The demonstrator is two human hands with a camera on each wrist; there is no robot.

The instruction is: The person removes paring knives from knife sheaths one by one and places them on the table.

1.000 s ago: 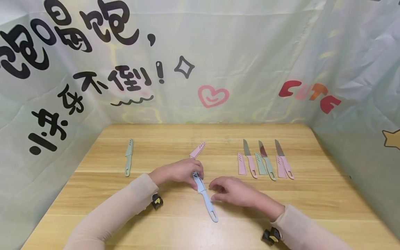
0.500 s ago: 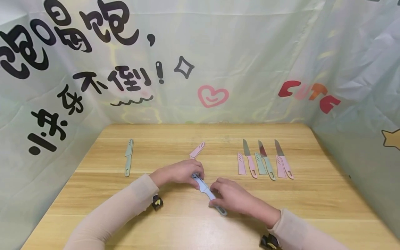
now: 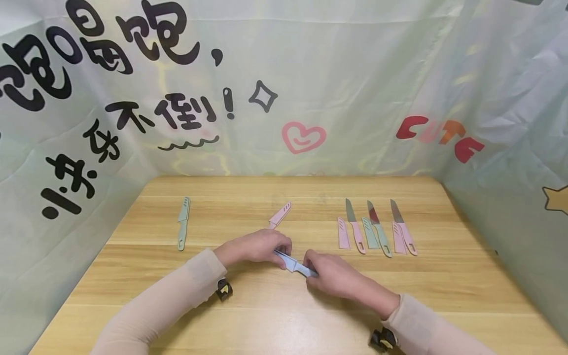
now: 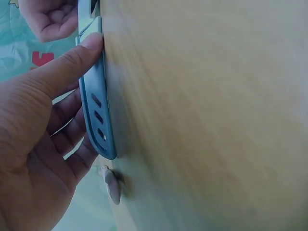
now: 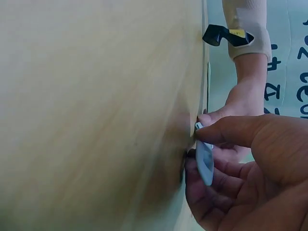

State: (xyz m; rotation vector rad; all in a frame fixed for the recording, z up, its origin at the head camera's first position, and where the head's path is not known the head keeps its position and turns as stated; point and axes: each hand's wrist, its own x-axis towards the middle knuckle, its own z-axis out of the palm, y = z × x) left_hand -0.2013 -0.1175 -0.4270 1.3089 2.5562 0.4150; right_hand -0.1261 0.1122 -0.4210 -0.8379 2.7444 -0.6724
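Blue knife: sits over a wood-grain table, before printed pale cloth; wears a slotted sheath; is pinched there by left hand, at the handle by right hand.

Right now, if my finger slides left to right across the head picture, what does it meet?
Covered green knife → left hand → blue knife → right hand → bare green knife → rightmost pink knife.
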